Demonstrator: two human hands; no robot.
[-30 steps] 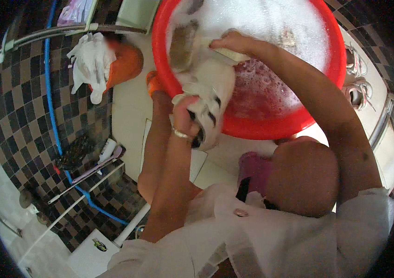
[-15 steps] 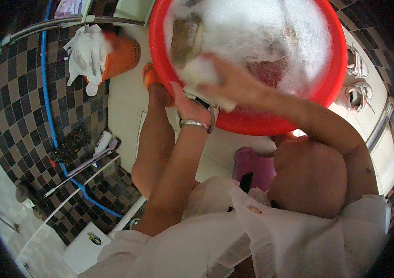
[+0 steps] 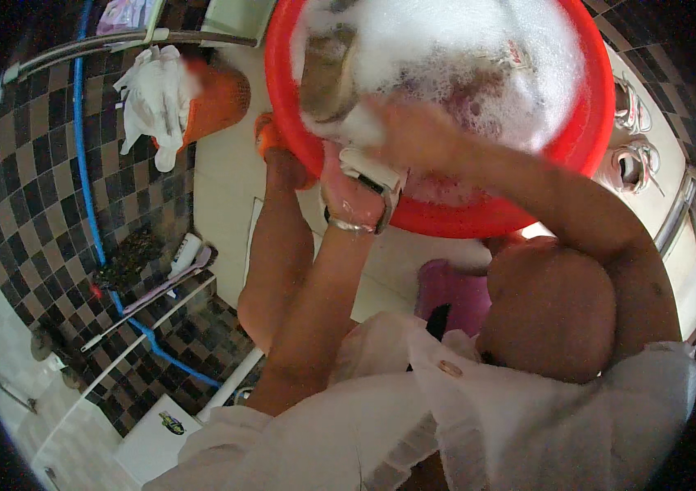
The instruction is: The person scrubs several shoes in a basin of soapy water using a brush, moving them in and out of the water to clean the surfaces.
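A wide red basin (image 3: 604,123) of foamy water stands in front of me. My left hand (image 3: 346,195), with a bracelet at its wrist, is closed round a whitish shoe (image 3: 374,169) at the basin's near left rim. My right hand (image 3: 418,135) reaches over the foam against the far end of that shoe. Motion smears its fingers, so whether they hold anything does not show. Another shoe-like piece (image 3: 327,78), brownish, pokes out of the suds at the left. Foam hides most of what else is in the water.
A pair of light sneakers (image 3: 633,164) stands on the tiles right of the basin. At the left are an orange basket (image 3: 221,98) with white cloth over it, a metal rail (image 3: 135,37) and a blue hose (image 3: 86,164). A pink stool (image 3: 453,296) is below me.
My left hand and the shoe have shifted slightly right. The right hand has moved a little over the shoe, and foam has thinned in the basin's middle, showing darker water.
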